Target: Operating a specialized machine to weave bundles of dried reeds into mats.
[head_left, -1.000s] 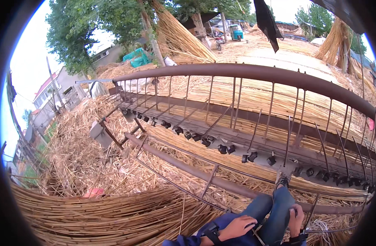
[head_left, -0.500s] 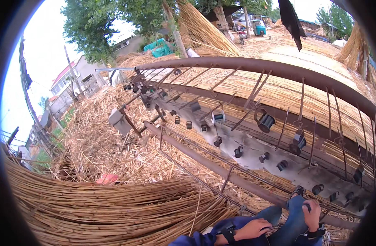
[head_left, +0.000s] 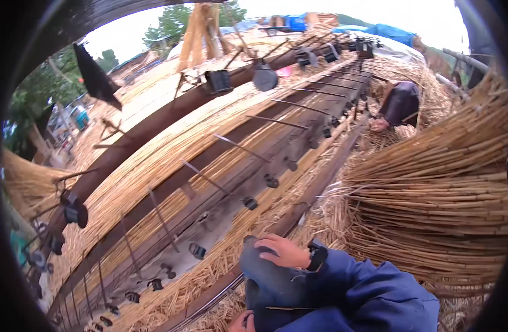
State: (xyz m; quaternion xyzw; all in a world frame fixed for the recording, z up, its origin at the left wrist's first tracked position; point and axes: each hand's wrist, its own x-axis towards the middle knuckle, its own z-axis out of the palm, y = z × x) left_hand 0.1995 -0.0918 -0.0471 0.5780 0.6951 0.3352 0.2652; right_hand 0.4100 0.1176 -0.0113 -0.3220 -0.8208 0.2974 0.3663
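My right hand (head_left: 279, 252) rests on the bent knee (head_left: 256, 260) of my dark jeans, fingers apart and slightly curled over it, with a black band at the wrist below my blue sleeve. My left hand (head_left: 241, 322) shows only partly at the lower edge, beside my leg, its fingers mostly hidden. Beside me runs a long rusty metal frame (head_left: 137, 138) with thin rods, hanging black spools (head_left: 219, 81) and a lower row of small dark fittings (head_left: 196, 250). Pale reeds (head_left: 126, 188) lie in long rows under and beyond it.
A bent-over person (head_left: 400, 105) in dark clothing works beside the frame's far end. A large reed pile (head_left: 431, 221) fills the right. Behind stand upright bundles (head_left: 198, 36), trees, a blue truck (head_left: 295, 25) and blue tarps. A dark cloth (head_left: 96, 77) hangs at upper left.
The view has swung right along the frame, bringing the other person into sight. The black spools now appear raised along the top bar. My hands appear further left in view, my left one mostly hidden.
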